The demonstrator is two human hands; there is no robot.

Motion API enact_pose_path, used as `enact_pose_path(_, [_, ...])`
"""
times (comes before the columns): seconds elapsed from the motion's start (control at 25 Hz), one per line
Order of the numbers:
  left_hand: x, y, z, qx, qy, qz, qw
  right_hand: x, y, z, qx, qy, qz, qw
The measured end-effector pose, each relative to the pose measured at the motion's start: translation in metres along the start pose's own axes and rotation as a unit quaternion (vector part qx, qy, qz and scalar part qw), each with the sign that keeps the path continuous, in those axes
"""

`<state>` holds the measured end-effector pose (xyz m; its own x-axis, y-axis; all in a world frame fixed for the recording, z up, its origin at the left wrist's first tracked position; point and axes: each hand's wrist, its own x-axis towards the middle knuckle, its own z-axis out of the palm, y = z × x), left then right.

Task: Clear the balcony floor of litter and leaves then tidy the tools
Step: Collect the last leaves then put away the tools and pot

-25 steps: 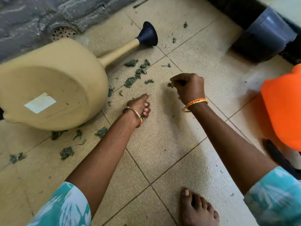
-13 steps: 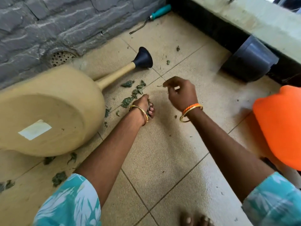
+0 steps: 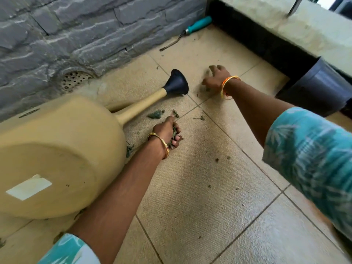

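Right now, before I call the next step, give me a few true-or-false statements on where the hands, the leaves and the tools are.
1. The left hand holds a clump of green leaves. True.
2. The watering can stands upright. False: it lies on its side, spout toward the right hand.
3. The right hand grips the teal-handled hand fork. False: the fork lies untouched by the stone wall; the hand reaches down to the floor beyond the can's black rose.
4. Loose leaves still lie on the tiles beside the spout. True.
5. The dark pot sits against the ledge on the right. True.
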<state>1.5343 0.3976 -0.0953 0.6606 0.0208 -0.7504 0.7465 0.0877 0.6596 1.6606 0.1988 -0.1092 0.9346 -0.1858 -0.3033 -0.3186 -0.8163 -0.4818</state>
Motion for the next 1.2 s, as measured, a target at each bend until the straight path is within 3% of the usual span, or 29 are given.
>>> enact_pose_path(0.36, [-0.013, -0.009, -0.017, -0.071, -0.034, -0.024, 0.997, -0.120, 0.010, 0.073, -0.093, 0.074, -0.206, 0.971])
enact_pose_path(0.72, [-0.035, -0.024, -0.024, -0.069, -0.070, -0.052, 0.994, -0.158, 0.015, 0.083, -0.158, 0.119, -0.194, 0.961])
enact_pose_path(0.84, [-0.040, -0.038, -0.027, -0.017, -0.065, -0.027, 0.997, -0.177, -0.001, 0.080, -0.021, 0.142, -0.172, 0.975])
enact_pose_path(0.96, [-0.043, -0.055, -0.031, 0.035, -0.030, 0.002, 0.999, -0.228, -0.022, 0.092, 0.101, 0.134, -0.211, 0.963])
enact_pose_path(1.2, [-0.050, -0.074, -0.048, -0.028, -0.044, -0.028, 0.998, -0.251, -0.030, 0.097, 0.091, 0.107, -0.198, 0.970])
